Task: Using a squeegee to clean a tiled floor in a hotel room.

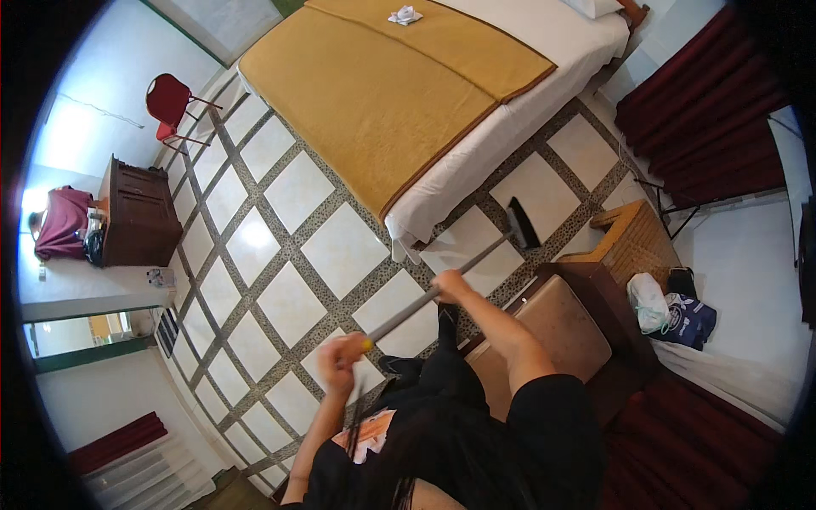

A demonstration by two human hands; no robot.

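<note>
A long-handled broom (408,314) slants across the view, its dark head (523,223) on the tiled floor beside the bed's near corner. My left hand (340,361) is closed around the top end of the grey handle, near a yellow tip, and is slightly blurred. Further down the shaft my right hand (451,286) grips it as well. The bed (440,185) has a white sheet and a mustard blanket (382,95) with a brown edge. A folded white towel (405,15) lies on the blanket.
At my right are a cushioned wooden seat (564,319) and a woven chair (644,236), with bags (688,319) beyond. Dark red curtains (701,108) hang behind. Across the tiled floor (290,293) stand a dark wooden cabinet (143,217) and a red chair (167,102).
</note>
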